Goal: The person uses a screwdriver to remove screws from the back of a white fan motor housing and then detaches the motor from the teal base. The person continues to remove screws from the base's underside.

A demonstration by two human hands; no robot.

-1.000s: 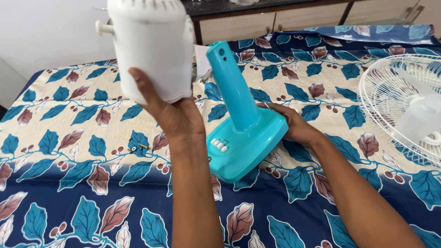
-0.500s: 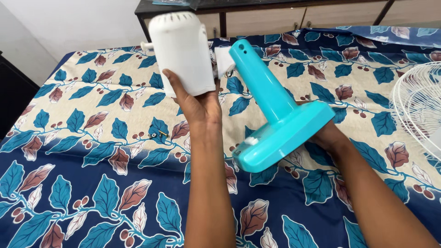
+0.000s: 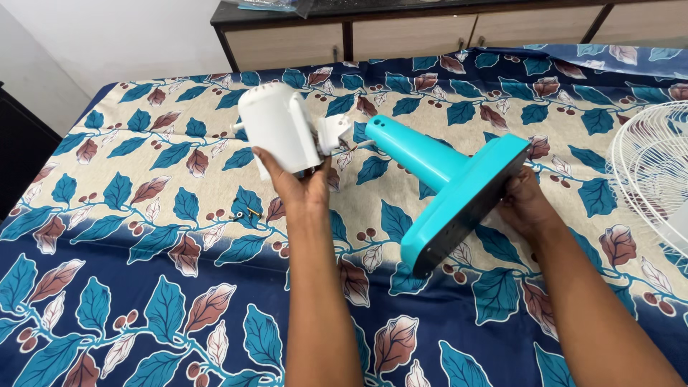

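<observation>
Screws lie on the leaf-print sheet at nine o'clock of the left hand. That hand cups the white motor housing from below, fingers wrapped round it. At three o'clock, the teal stand lies tilted, its base gripped by the right hand. A white grille sits far right.

Smooth glossy plastic forms the white motor housing and turquoise stand; the leaf-print bedsheet is matt cloth.
</observation>
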